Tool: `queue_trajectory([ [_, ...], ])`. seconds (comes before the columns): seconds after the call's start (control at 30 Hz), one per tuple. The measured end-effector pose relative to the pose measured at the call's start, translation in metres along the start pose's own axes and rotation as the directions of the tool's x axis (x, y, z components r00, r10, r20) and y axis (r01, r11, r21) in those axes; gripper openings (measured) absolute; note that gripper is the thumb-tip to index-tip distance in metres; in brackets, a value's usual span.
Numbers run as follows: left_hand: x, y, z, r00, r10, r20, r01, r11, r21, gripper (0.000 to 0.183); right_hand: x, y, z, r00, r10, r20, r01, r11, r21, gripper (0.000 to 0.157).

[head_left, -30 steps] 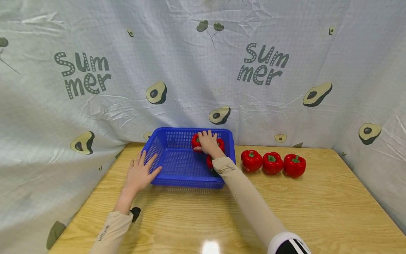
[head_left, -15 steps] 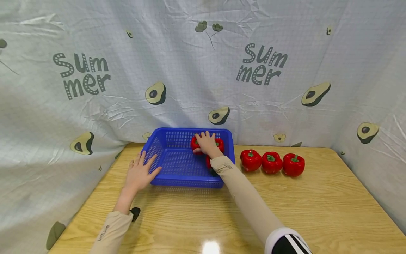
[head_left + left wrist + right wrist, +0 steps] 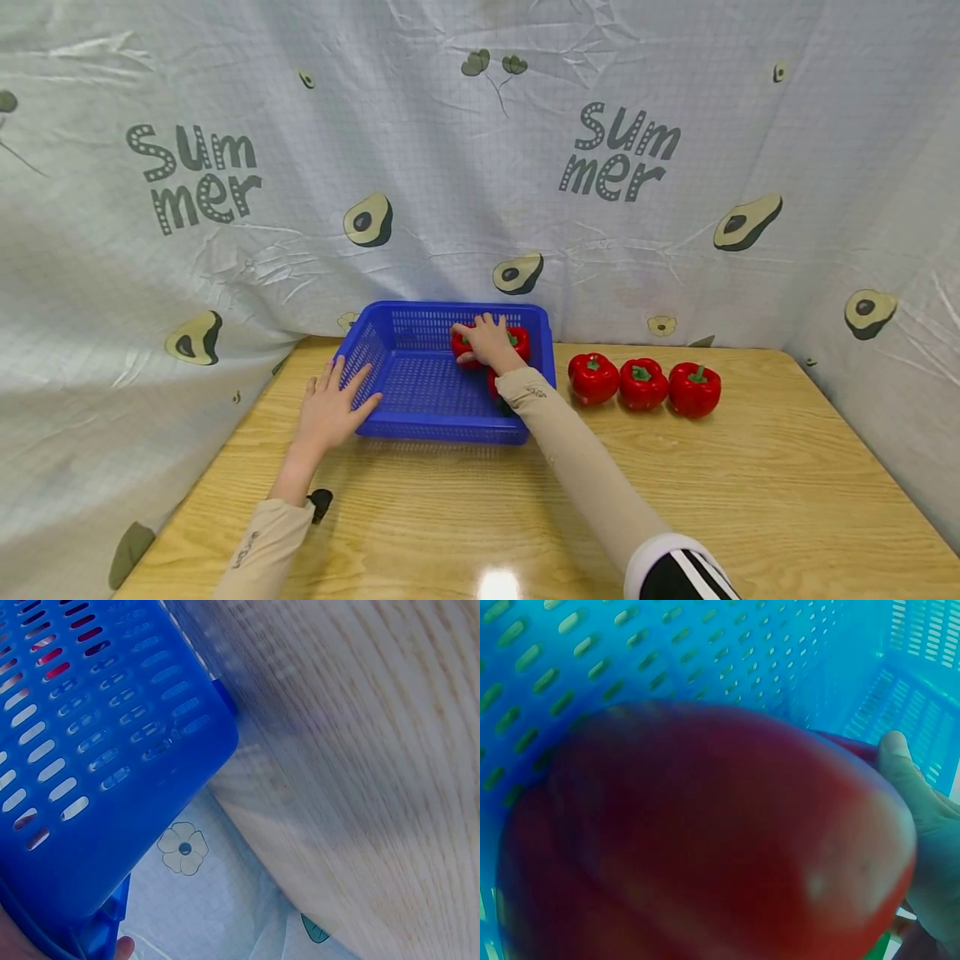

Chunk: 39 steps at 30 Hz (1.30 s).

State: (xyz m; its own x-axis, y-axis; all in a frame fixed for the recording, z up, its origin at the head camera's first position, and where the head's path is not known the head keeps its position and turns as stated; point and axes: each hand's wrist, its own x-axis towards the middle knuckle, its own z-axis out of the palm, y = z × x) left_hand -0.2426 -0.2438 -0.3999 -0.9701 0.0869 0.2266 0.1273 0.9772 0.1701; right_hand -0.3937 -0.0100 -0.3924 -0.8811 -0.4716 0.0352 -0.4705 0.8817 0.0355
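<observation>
Moved since the earlier frame: the index finger of the right hand (image 3: 489, 343), now spread further to the left, and the leftmost basket pepper (image 3: 461, 347), seemingly a touch lower. Right hand: thumb and fingers curved round that pepper from above; firmness of hold cannot be told. Left hand (image 3: 330, 408): wide, fingers spread against the left side of the blue basket (image 3: 442, 432), gripping nothing. Basket: along the far edge of the tabletop (image 3: 787, 483), nearer its far left corner than its far right. Risks, by judgement: leftmost pepper tipping or being dragged as the hand lifts, should a finger catch its stem or lobes; front basket pepper (image 3: 492, 383) being nudged, the right wrist passing over and partly hiding it; basket sliding or tilting, if the left hand bears down or pushes unevenly; the outside row rolling, if the right sleeve (image 3: 585, 467) swings toward it. Count: red peppers, six. Inside the basket, three, grouped at its right side: leftmost, front, and rear right basket pepper (image 3: 520, 340). Outside, three in a row between basket and far right corner: near row pepper (image 3: 593, 379), middle row pepper (image 3: 642, 385), end row pepper (image 3: 694, 391). Basket, one. Hands, two. Beige sleeves, two. Printed cloth (image 3: 450, 167) behind the far edge, bearing two "summer" legends.
</observation>
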Motion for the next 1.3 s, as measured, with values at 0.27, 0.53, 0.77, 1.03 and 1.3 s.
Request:
queue_trajectory([
  [0.27, -0.002, 0.000, -0.001, 1.000, 0.003, -0.005, -0.003, 1.000, -0.001, 0.060, -0.002, -0.002, 0.000, 1.000, 0.007, 0.028, -0.008, 0.999, 0.035, 0.059],
  [0.53, -0.002, 0.000, -0.002, 1.000, 0.002, -0.009, -0.002, 1.000, -0.009, 0.060, -0.005, -0.002, -0.004, 0.998, 0.007, 0.060, -0.008, 1.000, 0.019, 0.058],
  [0.77, -0.002, 0.000, -0.002, 1.000, -0.001, -0.003, 0.001, 1.000, -0.002, 0.060, -0.006, 0.000, -0.009, 0.997, 0.000, 0.076, -0.001, 1.000, 0.014, 0.058],
  [1.03, -0.002, 0.001, -0.003, 1.000, -0.002, -0.001, 0.002, 1.000, -0.006, 0.060, -0.007, 0.001, -0.012, 0.998, -0.020, 0.058, 0.019, 1.000, 0.025, 0.056],
  [1.3, -0.002, 0.002, -0.003, 1.000, -0.001, 0.003, 0.001, 1.000, -0.001, 0.061, -0.011, 0.000, -0.025, 0.998, -0.056, 0.003, 0.056, 0.998, 0.010, 0.054],
])
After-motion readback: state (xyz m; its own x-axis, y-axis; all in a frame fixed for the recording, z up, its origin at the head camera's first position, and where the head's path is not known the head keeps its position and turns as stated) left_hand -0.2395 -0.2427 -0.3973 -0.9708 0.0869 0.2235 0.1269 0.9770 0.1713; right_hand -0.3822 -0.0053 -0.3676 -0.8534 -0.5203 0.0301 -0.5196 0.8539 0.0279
